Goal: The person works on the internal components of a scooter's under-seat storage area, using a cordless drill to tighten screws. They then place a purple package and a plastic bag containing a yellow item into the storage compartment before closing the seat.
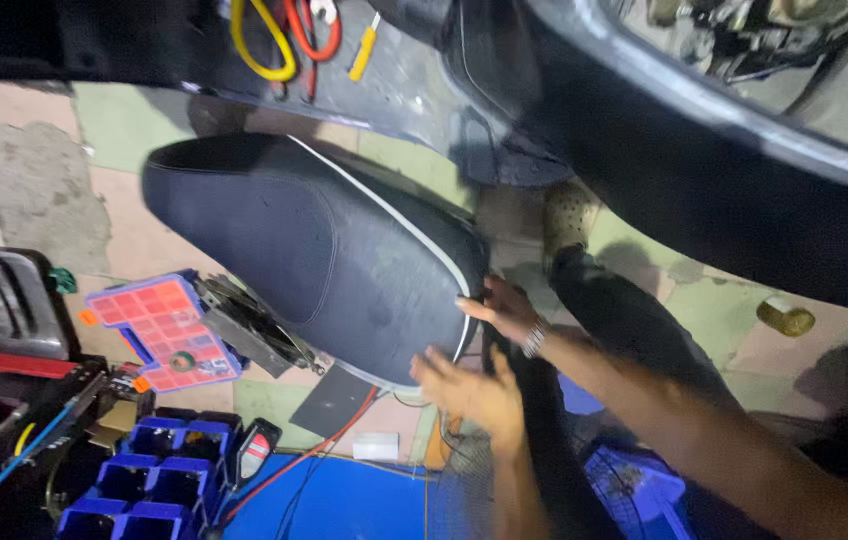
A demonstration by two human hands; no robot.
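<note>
A black scooter seat [314, 240] with white piping lies on the tiled floor, underside down. My right hand [506, 310], with a metal band at the wrist, grips the seat's rear rim by its fingertips. Just below it, my left hand [469, 390] is blurred, fingers spread, at the seat's lower edge; I cannot tell whether it touches. Both arms reach in from the lower right.
The dark scooter body [704, 150] arches overhead, with yellow and red wires [269, 40] in its open bay. A red and blue compartment box [159, 330], blue bins [144, 480], a blue mat [364, 500], a person's black trouser leg [634, 320] and beige shoe [569, 215] lie around.
</note>
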